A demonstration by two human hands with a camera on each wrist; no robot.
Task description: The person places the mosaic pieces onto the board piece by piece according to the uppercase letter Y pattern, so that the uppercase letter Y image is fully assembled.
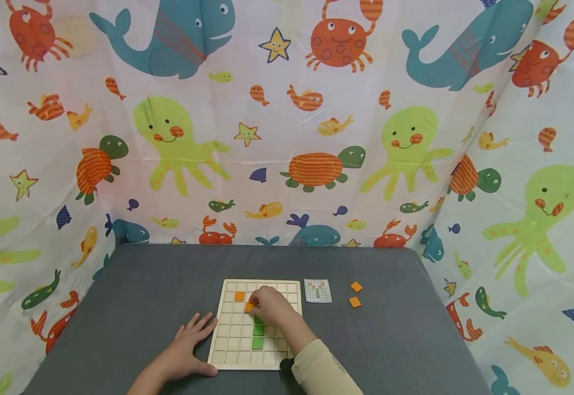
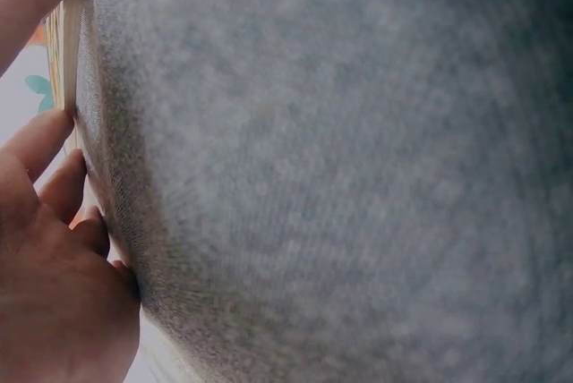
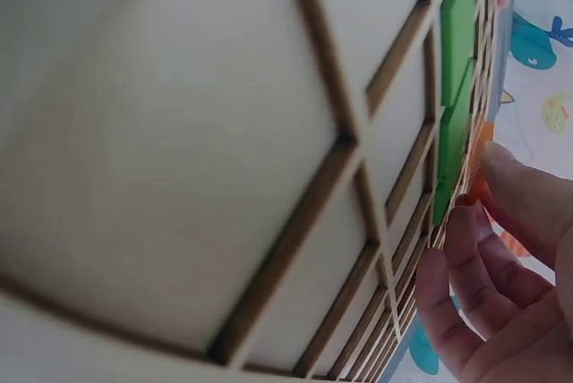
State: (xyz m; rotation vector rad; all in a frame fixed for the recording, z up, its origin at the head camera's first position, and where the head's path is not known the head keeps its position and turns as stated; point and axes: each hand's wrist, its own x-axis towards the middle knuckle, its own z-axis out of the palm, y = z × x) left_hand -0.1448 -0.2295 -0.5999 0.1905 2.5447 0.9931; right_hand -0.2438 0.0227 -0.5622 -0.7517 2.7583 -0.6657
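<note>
A wooden grid board [image 1: 232, 345] lies on the grey table. My right hand [image 1: 274, 307] is over its upper middle and pinches an orange square tile [image 1: 249, 308] between thumb and fingers, close over the grid; the same tile [image 3: 483, 155] shows edge-on in the right wrist view. Just below that hand are green tiles [image 1: 258, 343] set in a column of cells. Another orange tile [image 1: 239, 296] sits in a cell to the upper left. My left hand [image 1: 188, 348] rests with spread fingers at the board's left edge, thumb at the lower left corner.
To the right of the board lies a small printed pattern card [image 1: 318, 291]. Beyond it are two loose orange tiles [image 1: 355, 302] on the table [image 1: 390, 340]. A curtain with sea animals [image 1: 287, 126] hangs behind and at both sides.
</note>
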